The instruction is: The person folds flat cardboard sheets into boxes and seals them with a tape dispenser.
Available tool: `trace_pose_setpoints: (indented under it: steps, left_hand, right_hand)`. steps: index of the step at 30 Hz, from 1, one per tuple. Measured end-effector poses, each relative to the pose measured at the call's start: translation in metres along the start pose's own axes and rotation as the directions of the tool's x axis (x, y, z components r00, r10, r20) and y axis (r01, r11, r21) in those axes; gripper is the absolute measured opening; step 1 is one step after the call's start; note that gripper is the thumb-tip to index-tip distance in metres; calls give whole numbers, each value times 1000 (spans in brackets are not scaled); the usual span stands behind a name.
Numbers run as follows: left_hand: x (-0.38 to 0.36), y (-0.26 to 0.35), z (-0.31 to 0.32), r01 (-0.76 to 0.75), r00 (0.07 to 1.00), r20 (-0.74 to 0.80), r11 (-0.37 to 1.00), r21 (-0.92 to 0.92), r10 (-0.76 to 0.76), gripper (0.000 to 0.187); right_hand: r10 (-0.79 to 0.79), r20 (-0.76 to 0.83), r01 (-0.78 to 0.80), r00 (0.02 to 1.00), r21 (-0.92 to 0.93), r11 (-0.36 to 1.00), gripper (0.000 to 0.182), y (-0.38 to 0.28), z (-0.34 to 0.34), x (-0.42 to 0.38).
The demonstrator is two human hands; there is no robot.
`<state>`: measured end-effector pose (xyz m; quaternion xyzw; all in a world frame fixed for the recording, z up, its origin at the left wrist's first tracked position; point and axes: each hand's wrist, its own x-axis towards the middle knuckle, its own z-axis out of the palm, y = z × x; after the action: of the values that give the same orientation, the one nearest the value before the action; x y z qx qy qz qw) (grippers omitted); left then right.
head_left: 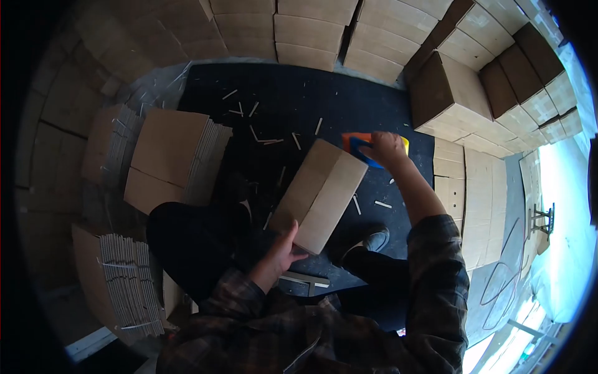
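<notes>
The left hand (pixel 277 258), thumb and fingers spread about the near end, holds a cardboard box (pixel 321 196) slanting lengthwise away rightward. At its far end, the right hand (pixel 387 149) wraps firmly around a tape dispenser (pixel 361 148).

The head camera looks down, seemingly from nearby

A brown-and-dark plaid shirt (pixel 261 340) fills six o'clock, its left sleeve (pixel 233 299) toward seven, its right sleeve (pixel 438 280) toward four. Beyond the cuffs, the left hand (pixel 279 257) and right hand (pixel 387 149) are bare. Plain black trousers (pixel 187 246) show at eight, a dark grey round-toed shoe (pixel 375 239) at four.
</notes>
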<state>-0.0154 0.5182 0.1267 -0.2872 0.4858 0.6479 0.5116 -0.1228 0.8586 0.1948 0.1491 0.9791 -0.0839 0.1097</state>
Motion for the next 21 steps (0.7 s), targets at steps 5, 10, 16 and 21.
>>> trace_pose_setpoints:
  steps: [5, 10, 16, 21]
  left_hand:
    - [0, 41, 6, -95, 960, -223, 947, 308, 169, 68]
    - [12, 81, 6, -386, 836, -14, 606, 696, 549, 68]
    - [57, 108, -6, -322, 601, -35, 282, 904, 799, 52]
    - [61, 95, -8, -311, 530, -8, 203, 929, 848, 52]
  right_hand:
    - [188, 122, -180, 974, -80, 981, 40, 14, -16, -86]
    - [338, 239, -328, 910, -81, 941, 43, 9, -6, -134]
    - [366, 235, -368, 900, -38, 929, 46, 6, 6, -143]
    - [431, 232, -450, 872, 34, 892, 49, 41, 2, -144]
